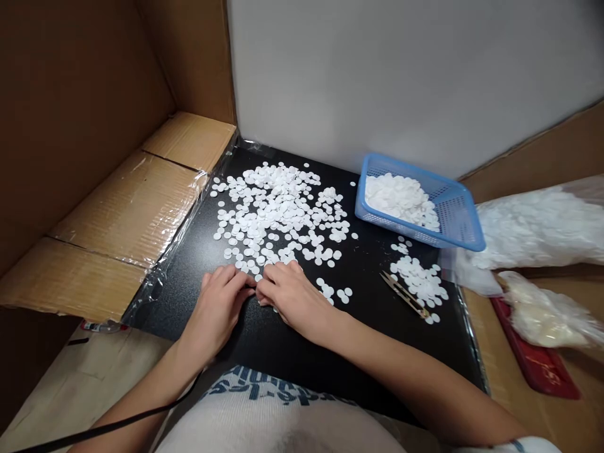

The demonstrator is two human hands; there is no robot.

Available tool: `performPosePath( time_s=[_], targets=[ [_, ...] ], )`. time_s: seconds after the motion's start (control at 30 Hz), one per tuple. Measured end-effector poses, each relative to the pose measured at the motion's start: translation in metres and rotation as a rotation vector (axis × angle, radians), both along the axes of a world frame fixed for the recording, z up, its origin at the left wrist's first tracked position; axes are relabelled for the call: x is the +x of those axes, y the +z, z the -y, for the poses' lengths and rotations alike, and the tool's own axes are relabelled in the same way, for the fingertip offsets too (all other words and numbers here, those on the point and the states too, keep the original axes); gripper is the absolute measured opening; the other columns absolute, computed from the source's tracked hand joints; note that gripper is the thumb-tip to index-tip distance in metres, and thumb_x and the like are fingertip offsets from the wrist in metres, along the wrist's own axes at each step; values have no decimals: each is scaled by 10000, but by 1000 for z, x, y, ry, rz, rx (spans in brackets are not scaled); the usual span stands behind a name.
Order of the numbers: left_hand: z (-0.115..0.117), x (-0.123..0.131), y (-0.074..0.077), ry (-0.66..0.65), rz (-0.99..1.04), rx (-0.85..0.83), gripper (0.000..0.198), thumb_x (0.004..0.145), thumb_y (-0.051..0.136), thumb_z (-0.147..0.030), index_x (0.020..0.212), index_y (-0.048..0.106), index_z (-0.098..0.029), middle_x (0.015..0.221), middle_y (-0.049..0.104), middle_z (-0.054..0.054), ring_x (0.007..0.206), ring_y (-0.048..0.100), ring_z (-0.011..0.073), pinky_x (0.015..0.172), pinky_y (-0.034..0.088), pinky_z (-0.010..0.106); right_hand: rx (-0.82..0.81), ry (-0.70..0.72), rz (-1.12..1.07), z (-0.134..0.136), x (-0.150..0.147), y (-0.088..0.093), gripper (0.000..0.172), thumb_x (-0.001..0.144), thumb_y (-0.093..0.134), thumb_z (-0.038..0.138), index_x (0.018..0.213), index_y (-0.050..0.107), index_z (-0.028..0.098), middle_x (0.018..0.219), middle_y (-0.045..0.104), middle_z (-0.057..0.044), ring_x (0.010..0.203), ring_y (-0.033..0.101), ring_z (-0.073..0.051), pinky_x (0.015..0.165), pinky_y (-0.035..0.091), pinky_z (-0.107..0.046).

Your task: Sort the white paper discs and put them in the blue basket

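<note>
Many small white round discs (280, 211) lie scattered and heaped on a black tabletop (193, 283). At the near edge of the heap, my left hand (218, 308) and my right hand (298, 301) meet, fingertips almost touching. Both have their fingers curled and pinched together; whatever they hold between them is too small or hidden to make out. To the right of my right hand lies a pair of thread snips (403, 294), pointing away at a slant. Beside the snips is a smaller group of white discs (422, 280).
A blue plastic basket (460, 204) holding more discs stands at the back right. Clear bags of white pieces (542, 226) and a yellowish bagged item (542, 308) lie beyond the right edge, near a red object (550, 377). Cardboard (127, 201) borders the left; a pale wall stands behind.
</note>
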State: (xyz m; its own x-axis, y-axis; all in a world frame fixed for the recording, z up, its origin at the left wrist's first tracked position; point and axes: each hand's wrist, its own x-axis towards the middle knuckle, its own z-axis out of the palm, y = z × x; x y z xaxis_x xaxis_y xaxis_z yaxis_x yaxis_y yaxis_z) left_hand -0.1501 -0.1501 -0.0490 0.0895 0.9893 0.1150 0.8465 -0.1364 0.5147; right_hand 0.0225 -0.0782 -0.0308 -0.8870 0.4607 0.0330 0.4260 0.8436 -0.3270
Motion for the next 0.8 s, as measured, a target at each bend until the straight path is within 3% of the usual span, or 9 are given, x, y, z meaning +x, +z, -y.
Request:
performPosePath(
  time_s=[0.1, 0.2, 0.27, 0.4, 0.47, 0.53, 0.63, 0.7, 0.8],
  targets=[
    [-4, 5, 0, -4, -43, -22, 106, 968, 548, -153, 908, 604, -221, 873, 602, 8, 846, 536, 213, 744, 312, 331, -88, -35, -33, 1, 8, 6, 172, 990, 516, 151, 861, 600, 229, 917, 616, -34, 868, 569, -204, 786, 417, -357],
    [-8, 8, -1, 3, -48, -26, 42, 952, 612, -209, 913, 600, -220, 882, 611, 9, 853, 541, 216, 756, 315, 337, -183, -186, -64, -5, 45, 10, 163, 980, 528, 167, 836, 564, 233, 876, 618, -18, 832, 586, -197, 746, 433, -346],
    [-10, 8, -1, 9, -32, -29, 52, 944, 632, -228, 904, 599, -222, 875, 616, 8, 844, 541, 216, 752, 309, 336, -170, -473, -62, -15, 89, 8, 178, 983, 511, 242, 814, 566, 240, 874, 632, -35, 802, 597, -219, 736, 431, -369],
    [-12, 8, 0, 18, 11, -67, 66, 949, 608, -229, 883, 612, -228, 860, 626, 7, 822, 539, 213, 748, 302, 339, 70, -992, 5, -36, 197, -5, 232, 940, 501, 391, 762, 575, 261, 813, 646, -98, 707, 584, -263, 673, 367, -420],
    [-13, 9, 2, 21, 32, -103, 88, 953, 584, -227, 873, 620, -229, 843, 627, 6, 807, 537, 209, 744, 301, 340, 54, -1179, 75, -41, 235, -12, 233, 909, 522, 385, 711, 559, 269, 740, 650, -116, 682, 583, -282, 644, 339, -438],
    [-12, 10, 3, 23, 46, -127, 106, 951, 569, -220, 862, 626, -228, 824, 619, 3, 795, 532, 207, 739, 298, 338, 111, -1270, 134, -43, 251, -15, 218, 896, 520, 373, 710, 575, 273, 752, 665, -149, 719, 593, -313, 635, 318, -461],
    [-10, 12, 3, 27, 47, -137, 115, 944, 560, -196, 864, 634, -232, 819, 603, -1, 800, 528, 209, 750, 298, 338, 193, -1143, -10, -41, 225, -13, 190, 909, 491, 360, 818, 624, 259, 881, 691, -160, 789, 614, -310, 687, 376, -469],
    [-8, 12, 3, 26, 44, -142, 116, 942, 559, -194, 868, 639, -235, 831, 600, -1, 815, 528, 212, 760, 303, 338, 107, -934, -166, -38, 184, -9, 193, 935, 492, 343, 903, 652, 240, 926, 699, -119, 829, 636, -281, 744, 430, -435],
    [-8, 11, 6, -2, 49, -163, 125, 950, 561, -227, 853, 638, -232, 845, 613, 1, 828, 532, 210, 765, 316, 335, -32, -584, -209, -28, 110, -5, 173, 981, 523, 276, 953, 689, 235, 917, 699, -64, 881, 639, -238, 792, 424, -392]
  ],
)
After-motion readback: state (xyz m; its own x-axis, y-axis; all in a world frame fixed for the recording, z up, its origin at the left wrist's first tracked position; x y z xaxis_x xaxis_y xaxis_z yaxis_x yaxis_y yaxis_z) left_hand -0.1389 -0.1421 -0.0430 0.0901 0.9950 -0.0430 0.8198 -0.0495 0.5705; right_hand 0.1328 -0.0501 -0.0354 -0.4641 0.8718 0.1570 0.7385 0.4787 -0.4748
